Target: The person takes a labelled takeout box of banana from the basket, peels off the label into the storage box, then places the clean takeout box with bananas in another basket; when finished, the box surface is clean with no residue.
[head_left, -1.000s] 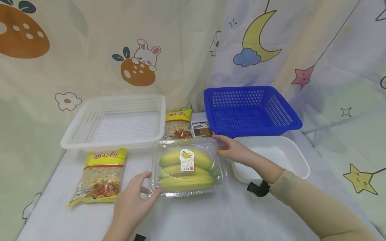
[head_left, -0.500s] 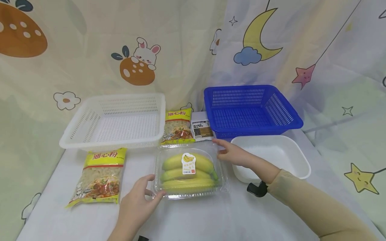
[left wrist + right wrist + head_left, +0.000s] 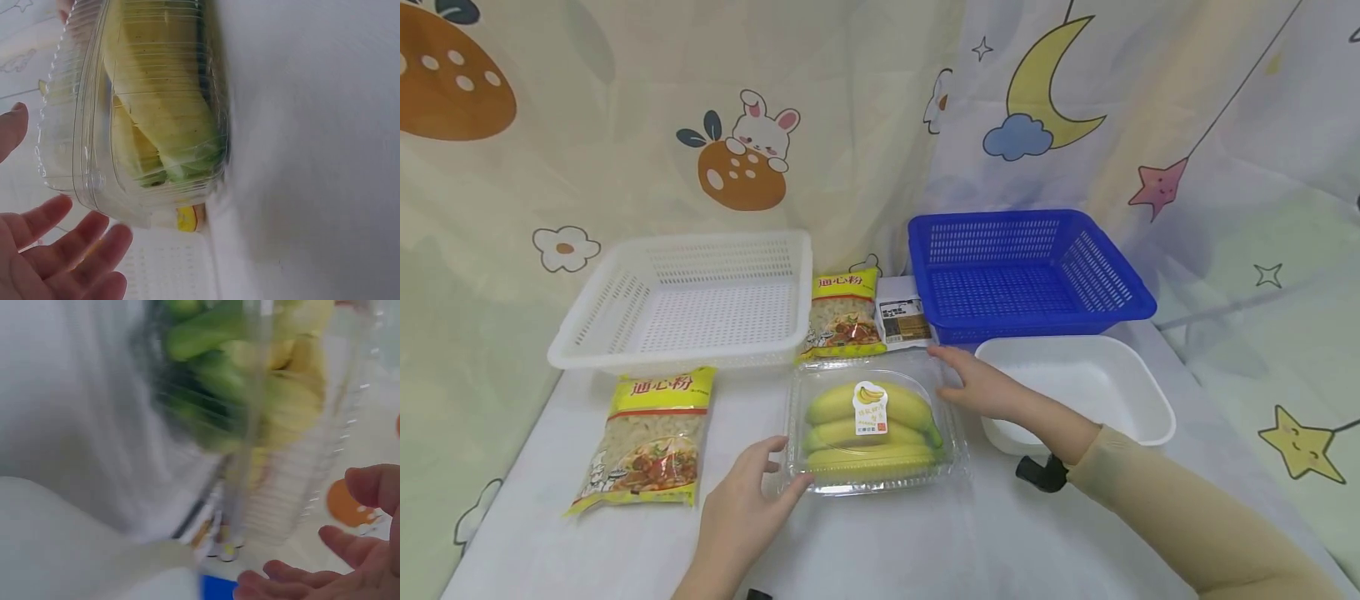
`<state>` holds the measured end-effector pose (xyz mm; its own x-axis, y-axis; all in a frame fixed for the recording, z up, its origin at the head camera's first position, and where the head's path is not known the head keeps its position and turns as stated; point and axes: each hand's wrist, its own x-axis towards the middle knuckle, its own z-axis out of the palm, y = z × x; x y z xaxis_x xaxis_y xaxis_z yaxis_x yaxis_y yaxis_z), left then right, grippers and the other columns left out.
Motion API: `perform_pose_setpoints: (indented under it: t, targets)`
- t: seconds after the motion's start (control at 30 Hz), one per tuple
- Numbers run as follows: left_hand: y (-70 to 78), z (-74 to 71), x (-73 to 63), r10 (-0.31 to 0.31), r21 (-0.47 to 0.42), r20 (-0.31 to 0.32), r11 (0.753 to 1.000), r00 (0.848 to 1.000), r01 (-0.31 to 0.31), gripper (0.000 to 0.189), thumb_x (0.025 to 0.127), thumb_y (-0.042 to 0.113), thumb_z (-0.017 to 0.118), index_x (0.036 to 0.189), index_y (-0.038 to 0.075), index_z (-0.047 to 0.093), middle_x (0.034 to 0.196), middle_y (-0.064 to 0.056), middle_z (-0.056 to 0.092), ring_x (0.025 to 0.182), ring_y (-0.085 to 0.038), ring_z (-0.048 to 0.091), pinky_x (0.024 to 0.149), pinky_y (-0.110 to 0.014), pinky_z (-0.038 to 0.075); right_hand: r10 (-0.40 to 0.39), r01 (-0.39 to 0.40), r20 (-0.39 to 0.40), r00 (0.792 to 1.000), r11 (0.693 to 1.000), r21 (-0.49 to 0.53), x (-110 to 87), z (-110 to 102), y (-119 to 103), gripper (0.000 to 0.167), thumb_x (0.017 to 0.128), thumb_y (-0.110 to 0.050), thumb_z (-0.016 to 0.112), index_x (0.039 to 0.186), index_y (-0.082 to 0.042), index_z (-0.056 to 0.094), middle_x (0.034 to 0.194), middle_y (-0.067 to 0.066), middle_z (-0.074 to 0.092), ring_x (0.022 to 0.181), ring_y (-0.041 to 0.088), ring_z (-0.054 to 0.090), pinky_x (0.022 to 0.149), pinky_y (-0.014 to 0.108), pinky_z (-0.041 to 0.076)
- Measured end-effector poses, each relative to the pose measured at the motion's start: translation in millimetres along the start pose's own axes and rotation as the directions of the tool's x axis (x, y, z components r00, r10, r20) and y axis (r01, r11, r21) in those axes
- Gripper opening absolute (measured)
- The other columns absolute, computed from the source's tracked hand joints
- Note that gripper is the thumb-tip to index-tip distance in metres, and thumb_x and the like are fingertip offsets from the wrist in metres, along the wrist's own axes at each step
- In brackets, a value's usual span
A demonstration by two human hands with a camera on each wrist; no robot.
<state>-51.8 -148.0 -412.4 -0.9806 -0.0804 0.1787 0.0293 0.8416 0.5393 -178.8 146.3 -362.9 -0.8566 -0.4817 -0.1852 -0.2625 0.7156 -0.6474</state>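
A clear plastic clamshell box (image 3: 951, 433) holding bananas (image 3: 872, 458) sits on the white table in the head view, a white banana label (image 3: 870, 408) on its lid. My left hand (image 3: 741, 504) is at its left side, thumb and fingers spread around the near left corner. In the left wrist view, the left fingers (image 3: 65, 250) are relaxed close beside the box's rim. On the far right side, my right hand (image 3: 985, 387) has its fingers extended near the box's edge. The right wrist view shows those fingers (image 3: 297, 575) loosely bent and apart from the plastic.
Behind the box stand a white basket (image 3: 681, 362), a blue basket (image 3: 1037, 329), a pasta bag (image 3: 844, 321) and a small labelled pack (image 3: 904, 323). Another pasta bag (image 3: 647, 442) lies at left. A white tray (image 3: 1078, 392) is under the right forearm. A patterned curtain (image 3: 865, 125) closes the back.
The clamshell box has come down slightly toward me and to the right onto the table, uncovering the lower part of the rear pasta bag. The right hand has loosened and drawn away from the box.
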Motion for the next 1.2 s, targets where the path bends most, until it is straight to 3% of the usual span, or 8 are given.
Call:
perform_pose_setpoints:
  t: [0.17,0.37,0.6,0.9,1.2]
  targets:
    - [-3.2,3.0,3.2,0.064,-0.027,-0.049,0.997,0.997,-0.065,0.064,0.071,0.041,0.074,0.123,0.012,0.052,0.125,-0.008,0.055,0.112,-0.028,0.053,0.084,-0.05,0.047,-0.088,0.081,-0.046,0.995,0.986,-0.147,-6.0,3.6,-29.2,0.052,0.087,-0.021,0.057,0.135,-0.009,0.042,0.141,0.018,0.036,0.131,0.037,0.031,0.104,0.055,0.03]
    - [-2.3,8.0,6.0,0.059,-0.063,0.004,0.996,0.998,-0.059,0.075,0.072,0.043,0.072,0.133,0.01,0.044,0.14,-0.01,0.042,0.124,-0.034,0.043,0.091,-0.057,0.042,-0.171,0.167,0.008,0.985,0.952,-0.257,1.7,18.5,-49.0,0.046,0.085,-0.026,0.058,0.126,-0.006,0.053,0.125,0.011,0.055,0.118,0.028,0.048,0.101,0.045,0.036]
    - [2.1,11.0,5.6,0.045,-0.064,0.021,0.997,0.999,-0.044,0.071,0.073,0.041,0.072,0.132,0.01,0.046,0.138,-0.01,0.045,0.121,-0.036,0.046,0.091,-0.056,0.042,-0.102,0.105,0.025,0.994,0.947,-0.303,7.2,31.1,-49.0,0.043,0.083,-0.031,0.06,0.12,-0.008,0.059,0.115,0.01,0.057,0.108,0.026,0.05,0.093,0.041,0.042]
    - [1.5,12.6,6.7,0.041,-0.065,0.009,0.997,0.999,-0.04,0.072,0.071,0.041,0.074,0.131,0.012,0.047,0.137,-0.008,0.047,0.121,-0.034,0.047,0.092,-0.054,0.043,-0.025,0.025,0.004,1.0,0.968,-0.25,8.5,35.0,-50.1,0.045,0.081,-0.034,0.063,0.118,-0.009,0.06,0.122,0.009,0.052,0.115,0.029,0.046,0.098,0.046,0.038]
    - [1.5,13.0,7.3,0.021,-0.066,0.022,0.998,1.0,-0.02,0.072,0.071,0.042,0.073,0.131,0.012,0.047,0.137,-0.008,0.047,0.121,-0.034,0.047,0.092,-0.054,0.042,-0.019,0.016,-0.014,1.0,0.977,-0.213,11.6,37.3,-51.9,0.042,0.08,-0.032,0.065,0.113,-0.007,0.063,0.119,0.01,0.054,0.114,0.028,0.047,0.098,0.044,0.038]
